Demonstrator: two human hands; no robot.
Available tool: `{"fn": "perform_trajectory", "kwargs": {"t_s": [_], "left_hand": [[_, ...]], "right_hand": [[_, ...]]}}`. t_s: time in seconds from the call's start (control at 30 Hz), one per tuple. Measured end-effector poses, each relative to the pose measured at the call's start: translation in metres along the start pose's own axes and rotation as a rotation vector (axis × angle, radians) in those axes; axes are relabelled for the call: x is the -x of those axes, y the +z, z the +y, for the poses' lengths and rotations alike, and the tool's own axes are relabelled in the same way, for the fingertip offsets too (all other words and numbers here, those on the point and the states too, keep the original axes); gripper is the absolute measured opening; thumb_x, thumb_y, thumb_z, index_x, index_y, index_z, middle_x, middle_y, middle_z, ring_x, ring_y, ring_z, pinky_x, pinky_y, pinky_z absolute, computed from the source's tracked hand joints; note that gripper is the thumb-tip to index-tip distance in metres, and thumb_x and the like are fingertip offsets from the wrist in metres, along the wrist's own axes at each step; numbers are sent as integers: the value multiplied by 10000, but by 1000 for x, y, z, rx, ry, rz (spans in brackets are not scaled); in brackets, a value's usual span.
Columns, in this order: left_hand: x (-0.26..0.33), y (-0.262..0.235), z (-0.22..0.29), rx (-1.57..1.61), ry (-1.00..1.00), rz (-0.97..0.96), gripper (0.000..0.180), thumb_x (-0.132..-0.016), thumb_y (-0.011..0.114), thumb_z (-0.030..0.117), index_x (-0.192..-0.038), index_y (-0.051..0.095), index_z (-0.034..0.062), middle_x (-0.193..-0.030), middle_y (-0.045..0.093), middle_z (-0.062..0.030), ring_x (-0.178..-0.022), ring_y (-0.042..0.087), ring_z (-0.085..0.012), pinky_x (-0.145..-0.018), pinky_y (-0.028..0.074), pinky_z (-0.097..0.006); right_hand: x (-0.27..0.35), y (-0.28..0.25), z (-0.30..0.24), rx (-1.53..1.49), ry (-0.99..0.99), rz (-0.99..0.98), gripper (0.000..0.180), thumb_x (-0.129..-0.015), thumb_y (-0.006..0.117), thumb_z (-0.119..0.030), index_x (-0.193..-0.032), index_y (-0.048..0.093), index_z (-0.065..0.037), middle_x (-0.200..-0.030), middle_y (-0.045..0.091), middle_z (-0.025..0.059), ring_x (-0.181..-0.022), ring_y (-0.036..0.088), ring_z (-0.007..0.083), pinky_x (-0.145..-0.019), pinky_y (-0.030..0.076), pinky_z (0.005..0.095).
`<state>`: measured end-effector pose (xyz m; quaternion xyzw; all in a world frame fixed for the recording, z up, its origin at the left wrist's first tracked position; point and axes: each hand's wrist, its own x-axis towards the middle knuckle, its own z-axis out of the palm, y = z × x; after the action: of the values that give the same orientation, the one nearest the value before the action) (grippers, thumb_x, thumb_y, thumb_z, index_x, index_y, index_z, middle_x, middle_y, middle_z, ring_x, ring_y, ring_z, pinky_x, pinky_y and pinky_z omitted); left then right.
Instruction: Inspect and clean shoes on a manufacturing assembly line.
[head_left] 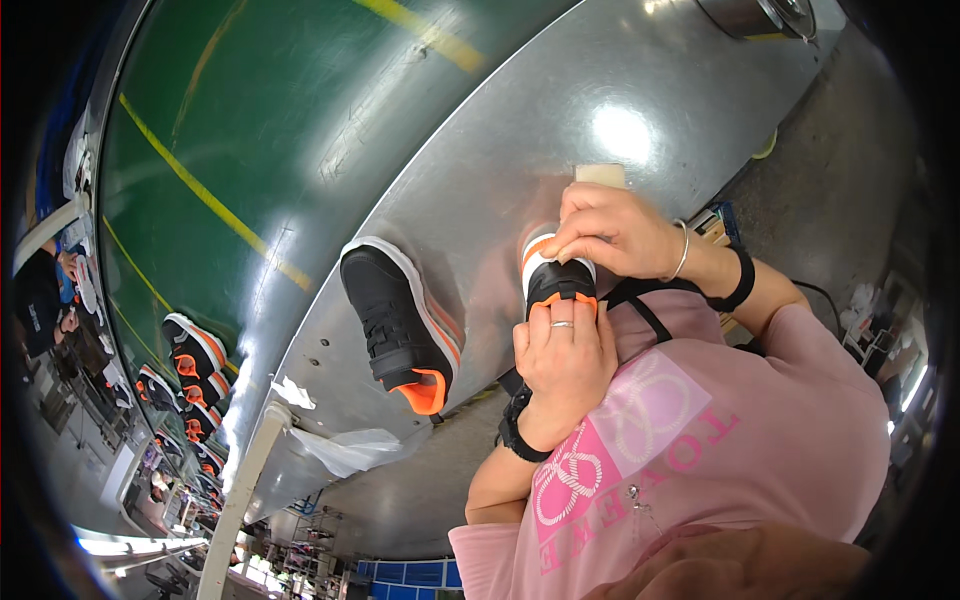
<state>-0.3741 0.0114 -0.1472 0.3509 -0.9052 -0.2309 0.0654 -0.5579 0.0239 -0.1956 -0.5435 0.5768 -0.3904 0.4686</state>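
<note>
A black sneaker [562,276] with a white and orange sole and orange lining is held close in front of my body. My left hand [565,355], with a ring on one finger, grips it with the fingers over the orange collar edge. My right hand [615,235] is closed in a pinch against the far end, by the white sole edge. What sits between those fingertips is hidden. To the left, a second black sneaker [385,310] of the same kind lies on the metal table [480,200], its orange opening toward me.
A pale block [600,175] lies just beyond my right hand. Past the table runs a green conveyor belt [300,130] with yellow lines, carrying several sneakers [195,350] at left. Clear plastic [355,447] hangs near a pale post [240,500]. A metal container [760,18] stands far right.
</note>
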Motion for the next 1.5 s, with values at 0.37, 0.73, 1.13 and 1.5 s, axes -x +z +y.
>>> {"fn": "perform_trajectory", "kwargs": {"t_s": [0.37,0.73,1.13,1.5], "left_hand": [[-7,3,7,-42,16,47,246,-754,773,236,-775,615,48,-810,589,-92,-747,568,-293,-624,373,-402],[-14,-1,8,8,-21,118,238,-763,761,231,-772,601,55,-784,563,-105,-734,564,-309,-625,382,-408],[-16,-11,3,194,-117,84,291,-778,765,216,-742,547,28,-791,540,-124,-720,505,-328,-656,377,-421],[-22,-12,5,241,-115,95,296,-775,773,184,-723,534,18,-768,519,-135,-724,505,-345,-659,377,-432]], "right_hand": [[41,20,12,19,-73,361,152,-866,698,-69,-1008,751,-69,-842,571,53,-748,545,189,-687,465,297],[58,15,11,101,-187,441,194,-812,693,-42,-995,752,-69,-794,571,44,-729,548,216,-668,480,322],[59,-12,10,-1256,405,192,256,-995,617,-165,-1151,697,22,-1022,696,40,-907,624,79,-786,495,231],[59,-21,20,-1366,479,188,318,-996,611,-196,-1196,661,46,-1056,680,47,-938,622,93,-807,497,232]]}}
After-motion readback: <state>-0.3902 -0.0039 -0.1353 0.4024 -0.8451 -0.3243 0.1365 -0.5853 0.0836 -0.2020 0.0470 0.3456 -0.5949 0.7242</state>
